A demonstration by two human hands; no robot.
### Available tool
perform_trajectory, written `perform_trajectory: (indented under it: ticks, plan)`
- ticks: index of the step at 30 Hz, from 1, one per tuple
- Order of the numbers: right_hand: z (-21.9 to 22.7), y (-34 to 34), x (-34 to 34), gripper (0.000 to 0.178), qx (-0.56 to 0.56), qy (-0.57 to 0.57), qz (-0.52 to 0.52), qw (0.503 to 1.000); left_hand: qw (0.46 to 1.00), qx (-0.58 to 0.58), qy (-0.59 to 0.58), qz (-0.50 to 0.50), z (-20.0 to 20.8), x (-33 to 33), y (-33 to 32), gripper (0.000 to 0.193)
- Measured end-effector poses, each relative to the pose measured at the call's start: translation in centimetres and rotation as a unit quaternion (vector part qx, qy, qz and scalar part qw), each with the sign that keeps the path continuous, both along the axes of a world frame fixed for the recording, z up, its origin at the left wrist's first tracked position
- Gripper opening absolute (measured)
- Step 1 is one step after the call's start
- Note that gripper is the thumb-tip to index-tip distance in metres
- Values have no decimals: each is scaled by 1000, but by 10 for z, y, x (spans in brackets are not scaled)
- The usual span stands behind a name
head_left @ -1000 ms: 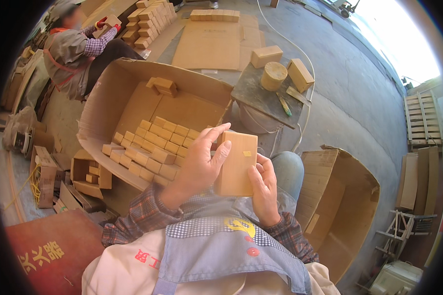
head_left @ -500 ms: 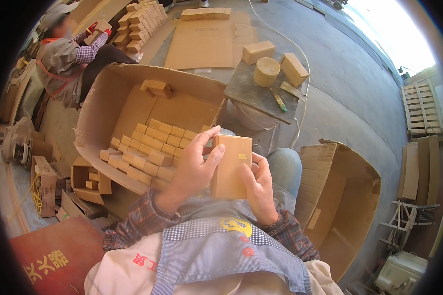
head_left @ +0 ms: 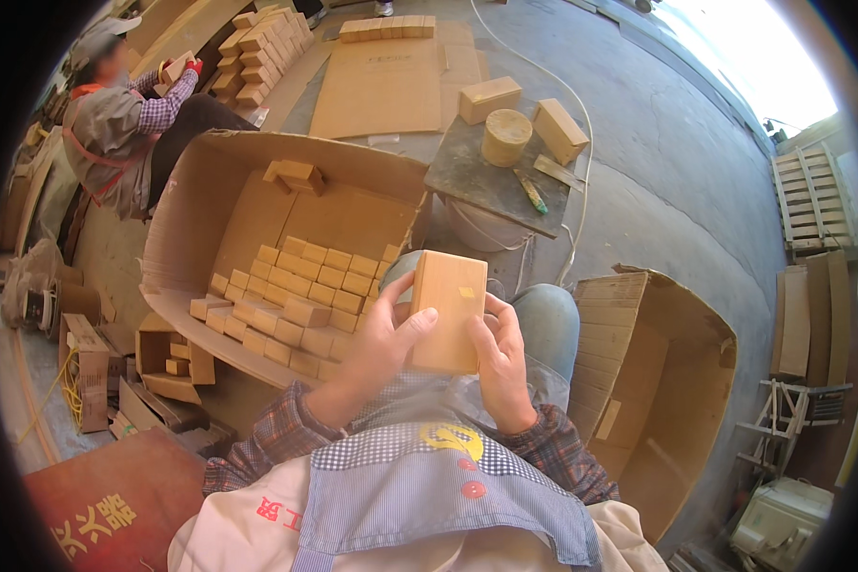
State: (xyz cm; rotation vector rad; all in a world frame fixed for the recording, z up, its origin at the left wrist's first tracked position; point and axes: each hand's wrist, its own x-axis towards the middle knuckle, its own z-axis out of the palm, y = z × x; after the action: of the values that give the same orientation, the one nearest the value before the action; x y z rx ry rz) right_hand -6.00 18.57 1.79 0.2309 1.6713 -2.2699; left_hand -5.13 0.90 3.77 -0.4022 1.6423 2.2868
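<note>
I hold a flat rectangular wooden block (head_left: 448,310) upright above my lap with both hands. My left hand (head_left: 383,341) grips its left edge, thumb across the face. My right hand (head_left: 499,355) clasps its right edge and lower corner. A small pale patch shows near the block's upper right. To my left lies a big cardboard box (head_left: 200,205) tipped on its side, holding several rows of stacked wooden blocks (head_left: 296,300).
An open cardboard box (head_left: 682,381) stands at my right. Ahead, a small grey table (head_left: 481,186) carries wooden blocks, a round wooden piece and a tool. Another person (head_left: 114,124) sits at the far left handling a block beside stacked blocks (head_left: 257,52).
The block has stayed in both hands and risen slightly; my fingers have shifted along its edges. The person at the far left has moved their arms.
</note>
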Motion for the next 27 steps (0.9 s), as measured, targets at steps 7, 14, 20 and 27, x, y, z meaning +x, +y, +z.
perform_trajectory:
  ticks: [7, 14, 20, 27]
  plan:
    - [5, 26, 11, 66, -16, -12, 64, 998, 997, 74, -10, 33, 8, -2, 10, 64]
    - [10, 51, 24, 53, -48, -97, 95, 990, 998, 58, 23, 28, 12, -9, 33, 51]
    - [0, 71, 32, 53, -234, -67, -44, 969, 999, 28, 28, -17, 14, -10, 65, 47]
    - [1, 114, 42, 54, -325, -67, -177, 927, 990, 5, 68, -121, 11, -17, 134, 51]
